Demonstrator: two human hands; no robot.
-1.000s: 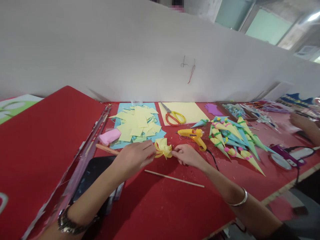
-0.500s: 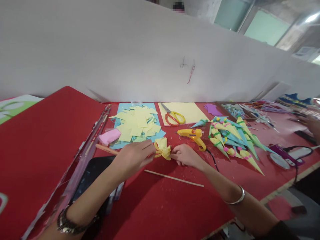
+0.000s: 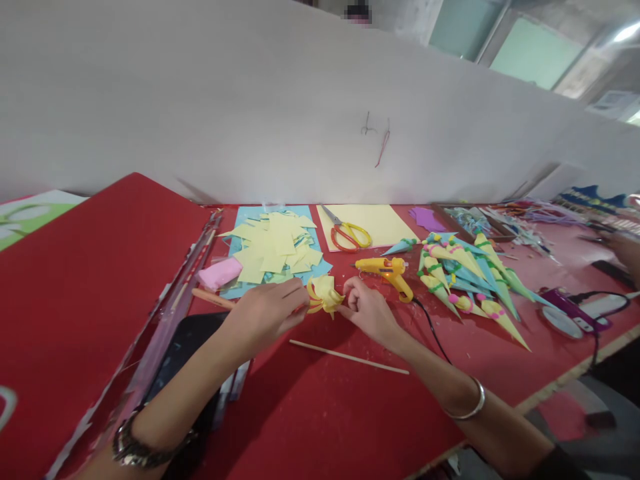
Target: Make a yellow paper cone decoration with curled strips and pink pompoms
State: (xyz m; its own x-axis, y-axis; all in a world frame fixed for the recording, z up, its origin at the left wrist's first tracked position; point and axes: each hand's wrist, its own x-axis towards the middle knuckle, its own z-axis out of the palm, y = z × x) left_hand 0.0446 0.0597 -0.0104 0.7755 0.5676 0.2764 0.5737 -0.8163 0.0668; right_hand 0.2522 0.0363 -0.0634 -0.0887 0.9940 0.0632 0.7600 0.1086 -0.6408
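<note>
A yellow paper flower (image 3: 326, 293) with curled petals is held above the red table between my hands. My left hand (image 3: 267, 312) is closed around its base, and an orange stick (image 3: 213, 298) sticks out behind that hand. At the flower's right edge, my right hand (image 3: 369, 312) pinches a petal between thumb and fingertips. Below them lies a thin pale wooden stick (image 3: 349, 357). Just beyond my right hand rests a yellow glue gun (image 3: 384, 268) with a black cord.
Cut yellow paper pieces (image 3: 273, 243) lie on blue sheets at the back. Scissors (image 3: 347, 230) rest on yellow paper (image 3: 390, 223). Blue and yellow paper cones (image 3: 467, 267) are heaped right. A pink packet (image 3: 220, 273) and a black phone-like slab (image 3: 185, 350) are left. Another person's hand (image 3: 625, 247) is far right.
My right hand has shifted slightly, its fingers more curled at the flower's right side. The flower has turned a little and its petals look more curled. My left hand has stayed put.
</note>
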